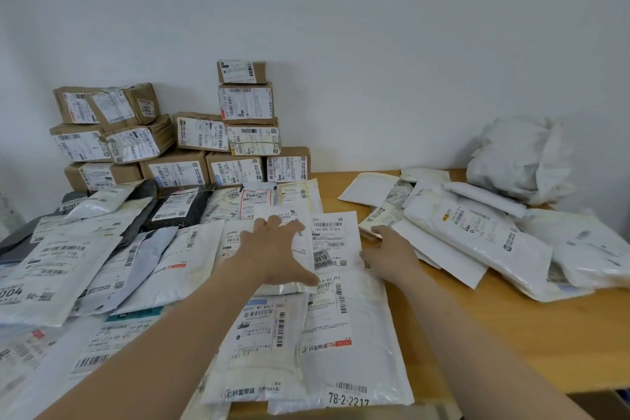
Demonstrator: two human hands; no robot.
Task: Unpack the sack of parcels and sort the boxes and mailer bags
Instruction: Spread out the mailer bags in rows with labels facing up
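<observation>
Brown cardboard boxes (191, 136) with white labels are stacked against the wall at the back left. White, grey and black mailer bags (112, 249) cover the left and middle of the wooden table (511, 334). My left hand (276, 252) lies flat, fingers spread, on a white mailer bag (335, 242) in the middle. My right hand (388, 252) rests at that bag's right edge, fingers loosely curled, touching it. A second heap of white mailer bags (477, 232) lies at the right. The crumpled white sack (521, 157) sits at the back right against the wall.
A large white padded mailer (358, 344) marked 78-2-2217 lies at the table's front edge. Bare wood shows at the front right. A dark gap past the table edge appears at the bottom right corner (606, 402).
</observation>
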